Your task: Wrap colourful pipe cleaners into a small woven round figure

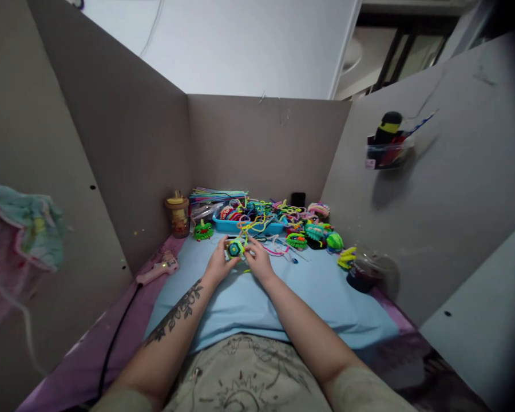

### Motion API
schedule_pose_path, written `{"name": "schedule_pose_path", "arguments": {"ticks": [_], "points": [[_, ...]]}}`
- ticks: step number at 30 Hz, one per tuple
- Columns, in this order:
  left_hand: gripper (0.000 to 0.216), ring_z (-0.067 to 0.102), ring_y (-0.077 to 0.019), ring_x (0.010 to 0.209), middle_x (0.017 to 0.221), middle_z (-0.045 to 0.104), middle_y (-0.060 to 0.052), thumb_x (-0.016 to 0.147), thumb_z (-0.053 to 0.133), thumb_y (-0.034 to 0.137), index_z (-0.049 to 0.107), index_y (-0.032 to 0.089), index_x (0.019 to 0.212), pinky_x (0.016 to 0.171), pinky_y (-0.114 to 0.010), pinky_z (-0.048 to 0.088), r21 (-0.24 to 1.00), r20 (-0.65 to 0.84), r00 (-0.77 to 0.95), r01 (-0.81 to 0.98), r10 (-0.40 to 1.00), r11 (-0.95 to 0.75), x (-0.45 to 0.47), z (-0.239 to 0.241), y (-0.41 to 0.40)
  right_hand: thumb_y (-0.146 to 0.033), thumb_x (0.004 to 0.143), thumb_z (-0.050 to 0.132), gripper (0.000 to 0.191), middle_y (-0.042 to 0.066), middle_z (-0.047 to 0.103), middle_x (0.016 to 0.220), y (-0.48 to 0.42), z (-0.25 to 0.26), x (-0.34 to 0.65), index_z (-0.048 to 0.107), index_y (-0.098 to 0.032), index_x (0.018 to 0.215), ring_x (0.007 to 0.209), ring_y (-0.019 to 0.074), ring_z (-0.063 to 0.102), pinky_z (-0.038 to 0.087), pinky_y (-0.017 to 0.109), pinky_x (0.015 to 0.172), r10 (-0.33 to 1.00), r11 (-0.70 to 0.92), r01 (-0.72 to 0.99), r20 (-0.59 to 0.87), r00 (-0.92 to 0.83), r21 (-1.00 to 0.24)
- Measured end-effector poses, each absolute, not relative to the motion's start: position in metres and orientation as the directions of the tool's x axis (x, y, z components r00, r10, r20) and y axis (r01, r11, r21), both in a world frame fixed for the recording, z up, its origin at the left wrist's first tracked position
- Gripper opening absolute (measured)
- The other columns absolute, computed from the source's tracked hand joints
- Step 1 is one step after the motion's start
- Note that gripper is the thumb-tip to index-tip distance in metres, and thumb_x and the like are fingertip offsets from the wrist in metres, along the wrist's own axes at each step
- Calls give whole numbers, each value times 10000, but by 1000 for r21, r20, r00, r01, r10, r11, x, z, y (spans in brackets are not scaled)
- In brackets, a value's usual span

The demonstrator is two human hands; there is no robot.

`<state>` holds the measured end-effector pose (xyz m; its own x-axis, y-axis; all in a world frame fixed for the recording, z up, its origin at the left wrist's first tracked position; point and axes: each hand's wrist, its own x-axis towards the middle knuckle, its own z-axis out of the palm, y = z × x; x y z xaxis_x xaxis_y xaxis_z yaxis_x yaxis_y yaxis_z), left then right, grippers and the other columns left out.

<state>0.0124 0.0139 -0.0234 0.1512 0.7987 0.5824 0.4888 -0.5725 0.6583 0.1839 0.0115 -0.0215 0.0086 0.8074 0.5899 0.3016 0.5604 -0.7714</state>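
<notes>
Over the middle of the blue cloth (pixel 304 292), my left hand (pixel 218 262) pinches a small rounded pipe-cleaner piece (pixel 234 248), yellow-green with a dark teal centre. On its other side, my right hand (pixel 260 260) has its fingers closed on the same piece, at its yellow-green edge. Yellow pipe-cleaner strands (pixel 245 228) show just beyond my fingers; whether they join the piece I cannot tell. A pink pipe cleaner (pixel 277 252) lies on the cloth to the right of my right hand.
A blue tray (pixel 227 226) heaped with colourful pipe cleaners stands at the back. Finished-looking fuzzy pieces, among them a green one (pixel 203 230), flank it. A pink glue gun (pixel 158 270) with a black cord lies left. A dark container (pixel 364 274) stands right. Grey panels surround the table.
</notes>
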Motion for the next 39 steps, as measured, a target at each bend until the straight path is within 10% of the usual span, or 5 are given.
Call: {"name": "schedule_pose_path", "arguments": {"ticks": [15, 27, 39], "points": [[801, 598, -256, 1131, 1285, 581, -155, 712, 692, 256, 280, 194, 1396, 736, -320, 522, 696, 550, 170, 447, 818, -561, 10, -20, 11, -137, 820, 538, 187, 52, 730, 855, 4, -17, 189, 703, -212, 867, 792, 194, 668, 514, 318, 756, 673, 697, 497, 710, -206, -517], [836, 546, -256, 1199, 1309, 545, -150, 728, 683, 288, 240, 194, 1431, 929, -395, 479, 631, 613, 220, 441, 759, -638, 10, -26, 13, -123, 803, 574, 165, 39, 726, 785, 3, -19, 187, 707, -219, 821, 738, 180, 657, 503, 285, 721, 658, 711, 532, 702, -273, -460], [765, 488, -248, 1257, 1303, 571, -108, 631, 482, -25, 397, 181, 1363, 1089, -467, 357, 466, 719, 285, 479, 634, -744, 9, -18, 11, -161, 834, 517, 264, 80, 680, 1066, 2, -13, 188, 665, -230, 1042, 1030, 218, 613, 487, 369, 916, 680, 691, 480, 711, -178, -540]]}}
